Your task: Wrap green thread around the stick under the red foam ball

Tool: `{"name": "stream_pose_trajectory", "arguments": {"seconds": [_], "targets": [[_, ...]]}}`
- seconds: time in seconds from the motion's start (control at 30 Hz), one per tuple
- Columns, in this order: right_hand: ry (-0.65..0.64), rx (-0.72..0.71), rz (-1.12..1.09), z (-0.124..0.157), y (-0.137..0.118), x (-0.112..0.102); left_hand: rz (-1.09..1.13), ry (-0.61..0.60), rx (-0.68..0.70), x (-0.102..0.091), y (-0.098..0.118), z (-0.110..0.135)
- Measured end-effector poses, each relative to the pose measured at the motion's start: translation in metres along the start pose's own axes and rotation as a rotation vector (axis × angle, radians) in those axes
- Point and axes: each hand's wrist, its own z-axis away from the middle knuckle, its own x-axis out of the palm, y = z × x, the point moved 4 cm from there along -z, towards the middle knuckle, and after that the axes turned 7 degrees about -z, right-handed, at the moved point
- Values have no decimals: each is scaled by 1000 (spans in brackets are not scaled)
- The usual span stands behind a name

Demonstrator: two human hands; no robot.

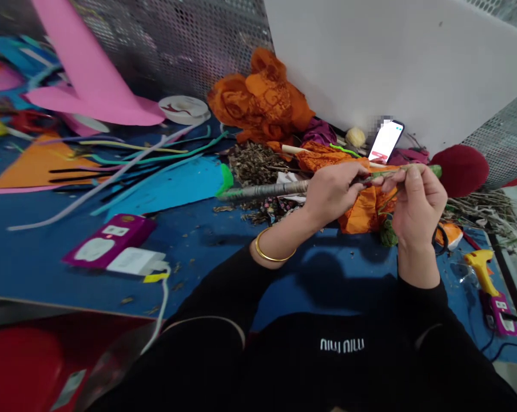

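Observation:
A long stick [267, 190], wrapped in grey-green tape, lies level above the blue table [44, 257]. My left hand [333, 191] is closed round its middle; a gold bangle [270, 252] sits on that wrist. My right hand [415, 200] pinches the stick nearer its right end, where the wrap is greener [430, 170]. Both hands hover over a crumpled orange cloth [361, 209]. A small roll of green tape [387, 234] lies just under my right hand.
Orange fabric flowers [258, 100] stand at the back beside a lit phone [386, 140]. Dried plant bits [254, 163], foam strips [125, 166], pink foam sheets [91, 74], a purple power strip [110, 240] with a white charger, and a yellow glue gun [484, 272] lie about.

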Motion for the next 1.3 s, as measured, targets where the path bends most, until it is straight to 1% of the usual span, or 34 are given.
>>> {"name": "stream_pose_trajectory", "arguments": {"seconds": [0.1, 0.2, 0.4, 0.5, 0.63, 0.77, 0.93, 1.03, 1.17, 1.23, 1.3], "targets": [[35, -14, 63, -7, 5, -10, -90, -72, 81, 5, 4, 4], [40, -18, 100, -11, 12, -15, -153, -108, 140, 8, 7, 6], [59, -16, 11, -16, 22, -21, -235, -147, 219, 5, 13, 8], [71, 32, 28, -19, 26, -23, -252, -169, 269, 6, 17, 9], [63, 111, 58, -23, 33, -25, -283, -168, 321, 8, 20, 11], [56, 173, 73, -25, 43, -28, -348, -141, 391, 12, 20, 14], [47, 186, 54, -26, 48, -29, -393, -70, 481, 12, 23, 16], [34, 186, 66, -26, 46, -28, -410, -82, 478, 13, 24, 17], [-9, 226, 90, -28, 36, -31, -380, -155, 403, 14, 19, 14], [-11, 254, 99, -30, 27, -38, -361, -163, 365, 12, 15, 11], [-5, 285, 117, -31, 16, -50, -337, -159, 323, 6, 10, 8]]}}
